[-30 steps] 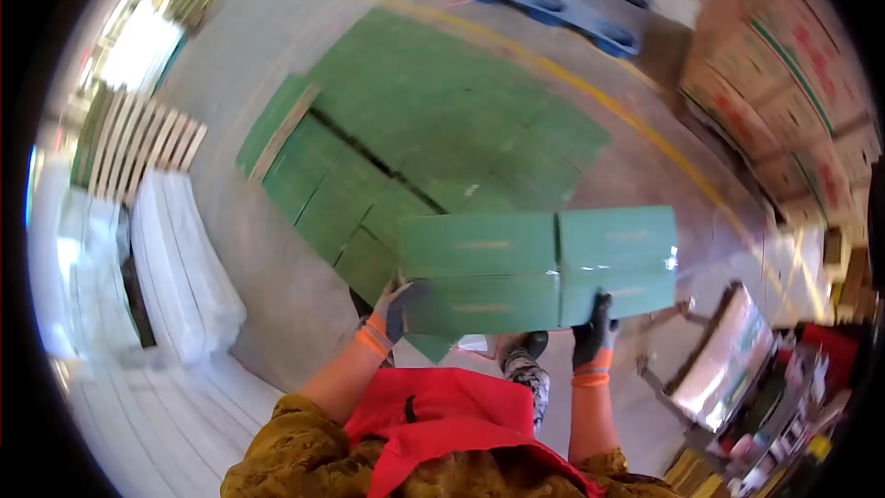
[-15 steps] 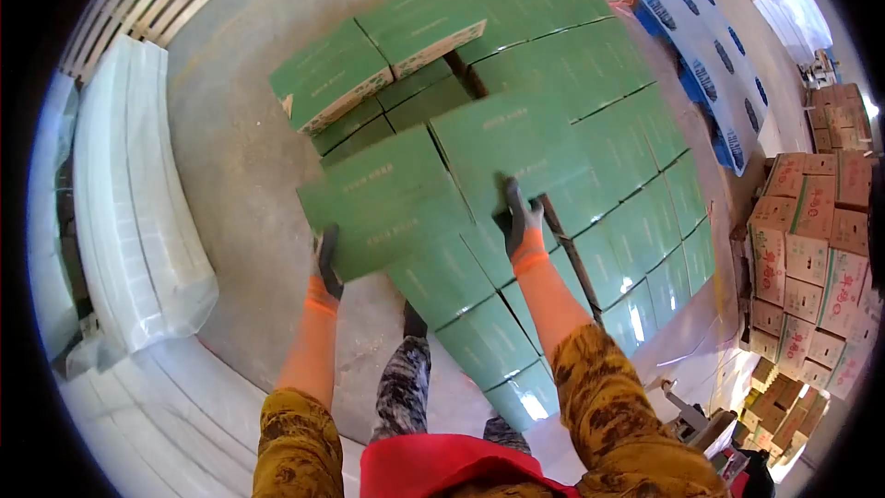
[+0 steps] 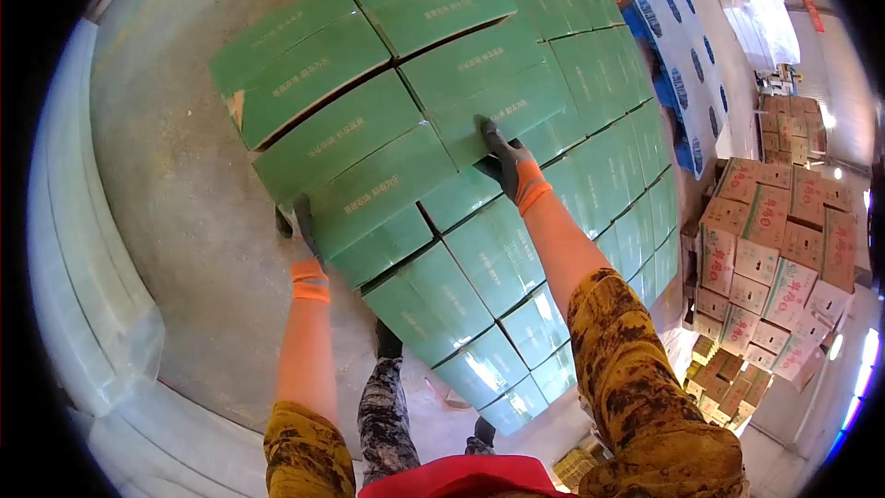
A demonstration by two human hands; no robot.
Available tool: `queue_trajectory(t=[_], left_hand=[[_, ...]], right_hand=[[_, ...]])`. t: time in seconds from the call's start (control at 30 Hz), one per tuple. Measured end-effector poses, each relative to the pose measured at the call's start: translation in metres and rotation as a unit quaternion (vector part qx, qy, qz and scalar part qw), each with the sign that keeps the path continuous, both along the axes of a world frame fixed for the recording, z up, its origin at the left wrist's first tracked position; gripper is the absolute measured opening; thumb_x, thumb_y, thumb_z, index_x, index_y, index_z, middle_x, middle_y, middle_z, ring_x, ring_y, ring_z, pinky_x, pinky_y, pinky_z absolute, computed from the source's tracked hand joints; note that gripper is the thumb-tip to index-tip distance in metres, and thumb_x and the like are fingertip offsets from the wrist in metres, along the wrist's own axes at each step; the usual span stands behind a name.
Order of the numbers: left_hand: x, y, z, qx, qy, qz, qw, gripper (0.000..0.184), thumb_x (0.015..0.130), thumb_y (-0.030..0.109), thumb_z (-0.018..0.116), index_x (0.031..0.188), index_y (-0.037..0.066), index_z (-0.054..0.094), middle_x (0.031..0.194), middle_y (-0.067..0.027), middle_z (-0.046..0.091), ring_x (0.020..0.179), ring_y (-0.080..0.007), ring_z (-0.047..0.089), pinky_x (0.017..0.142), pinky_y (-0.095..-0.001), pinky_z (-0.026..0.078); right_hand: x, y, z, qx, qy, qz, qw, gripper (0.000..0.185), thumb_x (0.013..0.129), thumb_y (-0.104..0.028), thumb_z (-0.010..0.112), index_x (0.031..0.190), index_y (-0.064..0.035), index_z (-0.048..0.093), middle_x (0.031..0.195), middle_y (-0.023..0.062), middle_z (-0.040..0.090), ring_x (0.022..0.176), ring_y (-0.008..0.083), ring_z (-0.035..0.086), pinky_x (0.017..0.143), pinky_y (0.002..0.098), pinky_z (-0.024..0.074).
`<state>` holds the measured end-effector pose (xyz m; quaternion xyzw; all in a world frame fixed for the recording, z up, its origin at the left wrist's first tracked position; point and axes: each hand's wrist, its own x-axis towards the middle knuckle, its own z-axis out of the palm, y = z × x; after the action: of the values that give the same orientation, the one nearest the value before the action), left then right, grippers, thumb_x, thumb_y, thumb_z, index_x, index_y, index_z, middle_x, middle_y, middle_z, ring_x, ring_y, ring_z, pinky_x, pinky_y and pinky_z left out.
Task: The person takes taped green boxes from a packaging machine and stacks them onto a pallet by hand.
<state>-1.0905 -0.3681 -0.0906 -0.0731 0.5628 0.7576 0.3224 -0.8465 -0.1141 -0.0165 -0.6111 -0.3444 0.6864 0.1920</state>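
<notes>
Two green cartons side by side, a left one and a right one, lie on top of a large stack of green cartons. My left hand, in a dark glove with an orange cuff, is at the near left corner of the left carton, thumb on top and fingers at its side. My right hand, gloved the same way, rests at the near edge of the right carton, its fingers apart and one on the top face. Beyond them sit two more green cartons, with a narrow dark gap between.
A blue pallet lies beyond the stack at the right. Brown printed cartons are piled farther right. White wrapped bundles line the left side. My legs stand close to the stack's near side.
The two cartons, held before me one second ago, are now on the stack. Since half a second ago they have moved away from me, up against the far cartons. My view has shifted too.
</notes>
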Motion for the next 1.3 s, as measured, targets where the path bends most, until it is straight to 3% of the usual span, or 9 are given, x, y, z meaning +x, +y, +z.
queue_trajectory(t=[0.43, 0.57, 0.63, 0.7, 0.73, 0.8, 0.9, 1.03, 1.3], left_hand=[[-0.044, -0.021, -0.035, -0.16, -0.095, -0.097, 0.978, 0.043, 0.094, 0.032, 0.051, 0.124, 0.001, 0.051, 0.112, -0.0068, 0.058, 0.088, -0.0168, 0.06, 0.076, -0.03, 0.052], [0.002, -0.096, -0.022, -0.244, 0.11, -0.154, 0.951, 0.041, 0.095, 0.034, 0.049, 0.121, 0.003, 0.053, 0.105, -0.0055, 0.06, 0.085, -0.0155, 0.059, 0.074, -0.0272, 0.05], [0.1, -0.117, 0.056, -0.186, 0.075, -0.053, 0.978, 0.039, 0.095, 0.034, 0.05, 0.117, 0.003, 0.056, 0.098, -0.0048, 0.062, 0.08, -0.0142, 0.058, 0.071, -0.0259, 0.048], [0.158, -0.19, 0.038, -0.215, -0.017, -0.19, 0.958, 0.037, 0.095, 0.033, 0.048, 0.116, 0.004, 0.056, 0.1, -0.006, 0.06, 0.081, -0.0142, 0.055, 0.068, -0.0269, 0.046], [0.159, -0.264, -0.057, -0.059, -0.221, -0.135, 0.964, 0.04, 0.094, 0.038, 0.043, 0.118, 0.01, 0.056, 0.101, -0.0084, 0.063, 0.078, -0.0169, 0.056, 0.064, -0.0302, 0.043], [0.259, -0.297, -0.05, 0.131, -0.241, -0.297, 0.915, 0.039, 0.094, 0.038, 0.045, 0.113, 0.006, 0.056, 0.108, -0.0095, 0.061, 0.085, -0.017, 0.057, 0.067, -0.0303, 0.045], [0.446, -0.281, 0.105, -0.259, -0.142, -0.463, 0.836, 0.041, 0.094, 0.039, 0.045, 0.113, 0.004, 0.055, 0.112, -0.012, 0.06, 0.093, -0.0205, 0.06, 0.072, -0.034, 0.048], [0.633, -0.303, 0.132, -0.221, -0.217, -0.601, 0.737, 0.046, 0.092, 0.042, 0.047, 0.118, 0.005, 0.053, 0.111, -0.0134, 0.061, 0.096, -0.0269, 0.06, 0.076, -0.0399, 0.048], [1.046, -0.295, 0.213, -0.092, -0.088, -0.825, 0.551, 0.059, 0.094, 0.051, 0.037, 0.142, 0.017, 0.029, 0.144, -0.0064, 0.033, 0.132, -0.0232, 0.032, 0.106, -0.0411, 0.027]], right_hand=[[-0.005, -0.033, 0.004, -0.044, 0.006, -0.118, 0.992, 0.076, 0.077, -0.05, 0.068, 0.129, -0.0031, 0.039, 0.124, 0.0106, 0.048, 0.089, 0.023, 0.059, 0.073, 0.0358, 0.0543], [0.071, -0.176, -0.004, -0.07, 0.179, -0.119, 0.974, 0.06, 0.088, -0.032, 0.061, 0.136, -0.0049, 0.036, 0.12, 0.0094, 0.054, 0.092, 0.0223, 0.059, 0.078, 0.0355, 0.0514], [0.13, -0.276, 0.019, -0.133, 0.187, -0.123, 0.965, 0.053, 0.089, -0.031, 0.06, 0.132, -0.0045, 0.043, 0.119, 0.0075, 0.057, 0.095, 0.0209, 0.059, 0.08, 0.0343, 0.0498], [0.208, -0.38, 0.009, -0.163, 0.157, -0.068, 0.972, 0.053, 0.089, -0.03, 0.061, 0.131, -0.0037, 0.044, 0.114, 0.0053, 0.059, 0.094, 0.0169, 0.059, 0.077, 0.0305, 0.0489], [0.234, -0.408, 0.051, -0.212, 0.095, -0.15, 0.961, 0.046, 0.089, -0.025, 0.06, 0.127, -0.0015, 0.047, 0.1, 0.0037, 0.061, 0.076, 0.0109, 0.054, 0.064, 0.0252, 0.0444], [0.312, -0.478, 0.075, -0.231, 0.088, -0.225, 0.942, 0.05, 0.087, -0.03, 0.062, 0.127, -0.0041, 0.048, 0.102, 0.0043, 0.061, 0.077, 0.0124, 0.055, 0.064, 0.0257, 0.0453], [0.441, -0.549, 0.112, -0.253, 0.056, -0.308, 0.915, 0.051, 0.087, -0.031, 0.062, 0.129, -0.0061, 0.047, 0.106, 0.0048, 0.061, 0.081, 0.0147, 0.057, 0.067, 0.0268, 0.0472], [0.636, -0.608, 0.172, -0.085, 0.114, -0.44, 0.887, 0.044, 0.092, -0.025, 0.057, 0.129, -0.0041, 0.047, 0.111, 0.0063, 0.06, 0.091, 0.0197, 0.06, 0.079, 0.031, 0.0495], [1.04, -0.774, 0.324, 0.262, -0.2, -0.768, 0.55, 0.037, 0.092, -0.031, 0.055, 0.12, -0.0062, 0.053, 0.098, 0.0073, 0.064, 0.087, 0.019, 0.062, 0.076, 0.0319, 0.0502]])
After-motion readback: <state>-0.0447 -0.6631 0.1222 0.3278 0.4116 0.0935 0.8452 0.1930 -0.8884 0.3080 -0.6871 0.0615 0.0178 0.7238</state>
